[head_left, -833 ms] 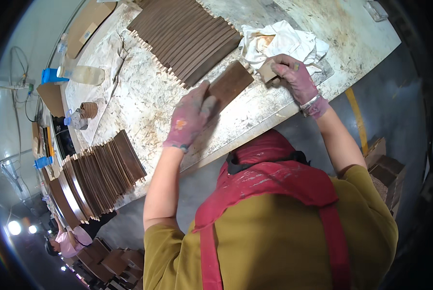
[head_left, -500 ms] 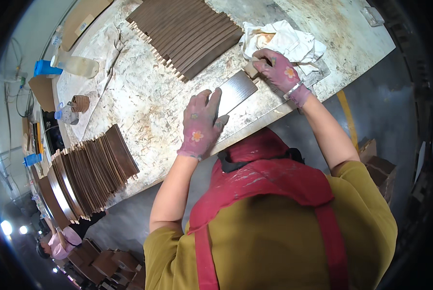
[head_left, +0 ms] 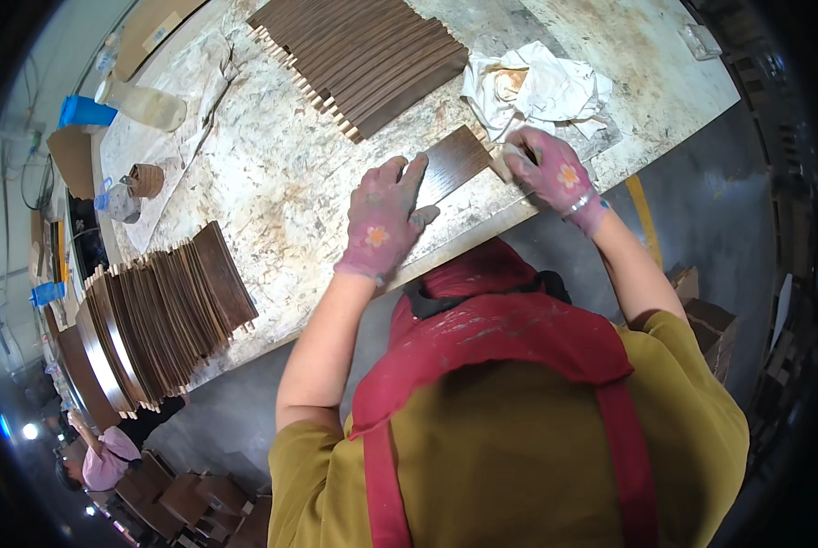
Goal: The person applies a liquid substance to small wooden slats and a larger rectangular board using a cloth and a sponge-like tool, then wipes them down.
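Observation:
A short dark-brown wooden board (head_left: 454,169) lies slanted on the worktable in front of me, light glinting off its surface. My left hand (head_left: 381,215), in a stained pink glove with a flower print, rests on the board's left part with fingers stretched out and thumb apart. At the board's right end is my right hand (head_left: 552,173), gloved alike, its fingers closed on a small tan block (head_left: 502,168). The block sits against or just beside the end edge; contact is hard to tell. A crumpled white cloth (head_left: 541,91) with a brown stain lies just beyond that hand.
Stacked dark boards with pale end pegs (head_left: 363,59) lie at the far side. Another row of boards (head_left: 158,320) stands at the table's left. Bottles (head_left: 148,105) and a blue container (head_left: 87,111) are at the back left. A person in pink (head_left: 107,457) is in the distance.
My right hand with the tan block has moved toward me and slightly right, from the board's far corner along its end. My left hand stays on the board.

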The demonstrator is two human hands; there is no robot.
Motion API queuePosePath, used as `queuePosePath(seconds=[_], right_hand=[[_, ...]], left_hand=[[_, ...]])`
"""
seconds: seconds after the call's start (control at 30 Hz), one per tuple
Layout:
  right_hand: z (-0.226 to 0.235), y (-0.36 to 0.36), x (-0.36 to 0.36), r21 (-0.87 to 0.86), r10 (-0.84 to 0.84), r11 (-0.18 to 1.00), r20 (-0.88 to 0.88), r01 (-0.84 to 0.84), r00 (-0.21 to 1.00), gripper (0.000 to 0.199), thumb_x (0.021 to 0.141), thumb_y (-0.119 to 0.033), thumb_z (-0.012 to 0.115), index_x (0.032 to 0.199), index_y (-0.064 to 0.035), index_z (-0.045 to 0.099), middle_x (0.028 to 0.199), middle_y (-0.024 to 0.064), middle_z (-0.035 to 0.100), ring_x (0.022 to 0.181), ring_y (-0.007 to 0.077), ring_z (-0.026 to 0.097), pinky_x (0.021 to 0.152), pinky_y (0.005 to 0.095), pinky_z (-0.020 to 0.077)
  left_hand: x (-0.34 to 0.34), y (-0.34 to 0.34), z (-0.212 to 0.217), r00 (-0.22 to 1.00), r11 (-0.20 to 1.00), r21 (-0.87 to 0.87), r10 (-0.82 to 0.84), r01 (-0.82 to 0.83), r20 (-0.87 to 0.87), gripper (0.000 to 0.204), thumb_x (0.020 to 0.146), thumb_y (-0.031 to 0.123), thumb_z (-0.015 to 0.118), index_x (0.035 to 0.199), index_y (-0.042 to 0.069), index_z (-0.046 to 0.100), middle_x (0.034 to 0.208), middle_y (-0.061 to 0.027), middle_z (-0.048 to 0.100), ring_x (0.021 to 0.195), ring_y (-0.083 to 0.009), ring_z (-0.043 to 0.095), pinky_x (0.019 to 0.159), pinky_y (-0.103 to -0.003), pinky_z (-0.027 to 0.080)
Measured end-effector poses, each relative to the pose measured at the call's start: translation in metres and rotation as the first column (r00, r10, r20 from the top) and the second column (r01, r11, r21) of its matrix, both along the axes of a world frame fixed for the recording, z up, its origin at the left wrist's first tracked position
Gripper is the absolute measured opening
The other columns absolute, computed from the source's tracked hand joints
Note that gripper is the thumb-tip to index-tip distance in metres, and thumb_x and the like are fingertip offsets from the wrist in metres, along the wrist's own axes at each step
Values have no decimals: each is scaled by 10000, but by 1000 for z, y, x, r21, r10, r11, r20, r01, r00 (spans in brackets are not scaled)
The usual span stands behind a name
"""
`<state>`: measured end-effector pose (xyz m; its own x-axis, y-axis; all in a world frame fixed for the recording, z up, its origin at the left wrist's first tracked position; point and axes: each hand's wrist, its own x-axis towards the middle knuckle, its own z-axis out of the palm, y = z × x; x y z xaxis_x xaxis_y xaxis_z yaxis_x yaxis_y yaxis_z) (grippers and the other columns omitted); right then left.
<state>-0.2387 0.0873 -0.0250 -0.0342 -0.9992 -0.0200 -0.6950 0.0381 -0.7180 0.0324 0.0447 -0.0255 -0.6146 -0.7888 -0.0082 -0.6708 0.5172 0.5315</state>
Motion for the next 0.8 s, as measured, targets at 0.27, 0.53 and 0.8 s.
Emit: queuePosePath(seconds=[0.27,0.53,0.8], right_hand=[[6,40,77,-9,1,1000,106,0,994,273,870,-183,685,1092,-48,603,950,137,650,852,293,653,757,378,521],[-42,30,144,-248,329,900,-156,-359,932,274,797,-237,640,1046,-125,621,949,93,609,848,293,633,777,424,494],[-33,27,87,-281,-39,960,-164,-9,986,170,857,-190,654,981,-80,617,896,137,609,710,334,622,659,459,502]], left_hand=[[16,-58,-19,975,956,198,-223,218,6,581,906,368,661,1415,144,492,1218,-187,557,1125,-385,566,948,-429,470],[13,-70,-27,962,935,238,-274,262,18,592,897,386,669,1413,147,504,1243,-170,549,1157,-357,565,969,-413,462],[17,-70,-26,963,931,254,-269,263,-13,590,902,392,665,1401,116,514,1168,-163,569,1115,-342,575,944,-405,459]])
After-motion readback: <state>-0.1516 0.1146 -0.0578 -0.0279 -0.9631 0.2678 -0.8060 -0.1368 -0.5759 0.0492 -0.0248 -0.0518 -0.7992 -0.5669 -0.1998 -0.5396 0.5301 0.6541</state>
